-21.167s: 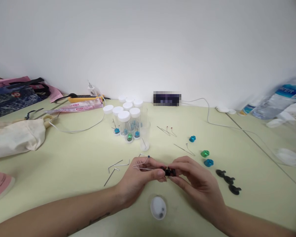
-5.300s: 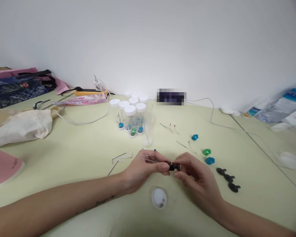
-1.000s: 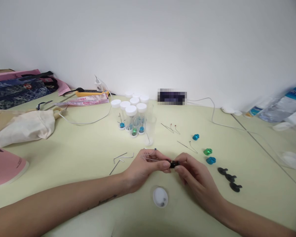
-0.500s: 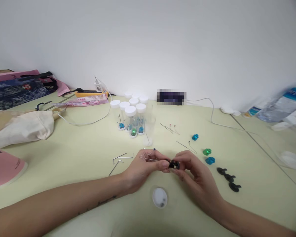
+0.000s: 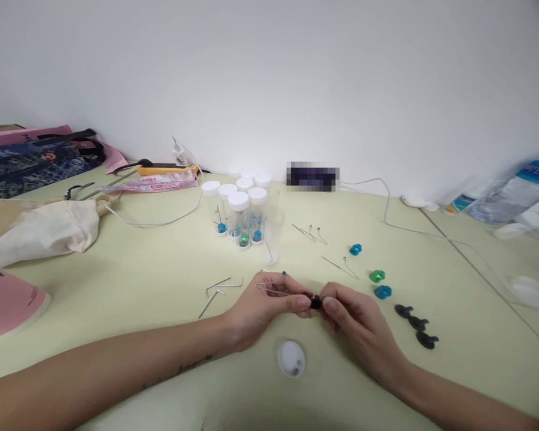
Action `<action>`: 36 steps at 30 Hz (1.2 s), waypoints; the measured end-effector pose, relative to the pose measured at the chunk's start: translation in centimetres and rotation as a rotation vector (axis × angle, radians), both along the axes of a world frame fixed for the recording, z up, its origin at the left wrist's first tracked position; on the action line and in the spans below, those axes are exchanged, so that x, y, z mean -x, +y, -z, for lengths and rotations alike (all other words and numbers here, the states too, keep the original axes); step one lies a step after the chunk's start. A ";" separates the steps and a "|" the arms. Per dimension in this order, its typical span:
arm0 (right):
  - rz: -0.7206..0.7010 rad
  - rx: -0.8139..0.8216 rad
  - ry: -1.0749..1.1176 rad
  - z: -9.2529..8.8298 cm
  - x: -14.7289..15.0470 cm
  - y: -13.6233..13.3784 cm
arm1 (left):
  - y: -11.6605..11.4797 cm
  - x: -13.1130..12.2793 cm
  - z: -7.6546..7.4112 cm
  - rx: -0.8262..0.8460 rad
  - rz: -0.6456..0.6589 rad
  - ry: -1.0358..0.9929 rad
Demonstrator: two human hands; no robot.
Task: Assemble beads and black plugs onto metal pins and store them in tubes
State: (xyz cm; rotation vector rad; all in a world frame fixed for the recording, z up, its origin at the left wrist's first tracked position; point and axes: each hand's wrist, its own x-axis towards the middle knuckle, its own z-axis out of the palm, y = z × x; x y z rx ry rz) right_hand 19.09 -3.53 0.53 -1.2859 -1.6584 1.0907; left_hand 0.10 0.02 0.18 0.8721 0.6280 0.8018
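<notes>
My left hand (image 5: 264, 308) pinches a thin bent metal wire (image 5: 272, 284) with a small blue bead at its far end. Its fingertips meet those of my right hand (image 5: 357, 326) just above the pale green table (image 5: 130, 281). Between the two sets of fingertips sits a small black plastic part (image 5: 315, 302), pinched by my right thumb and fingers. A white cap (image 5: 291, 360) holding tiny dark bits lies on the table just below my hands.
Capped clear vials (image 5: 240, 212) with coloured pieces stand behind my hands. Bent wires (image 5: 220, 290), two blue pieces (image 5: 381, 292), a green piece (image 5: 377, 276) and black flat parts (image 5: 417, 326) lie around. A cloth bag (image 5: 45, 230) is left, water bottles (image 5: 512, 194) right.
My right fingers have closed tighter round the black part, hiding most of it. My hands have stayed in the same spot.
</notes>
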 end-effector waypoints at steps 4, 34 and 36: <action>0.049 -0.070 0.029 -0.1 0.2 0.1 | 0.0 0.0 0.0 0.016 -0.031 -0.010; 0.059 -0.127 0.083 -0.2 -0.1 -0.1 | 0.0 0.1 0.3 0.021 -0.053 -0.007; 0.067 -0.110 0.079 -0.3 0.0 0.0 | 0.0 0.1 0.3 0.020 -0.052 -0.008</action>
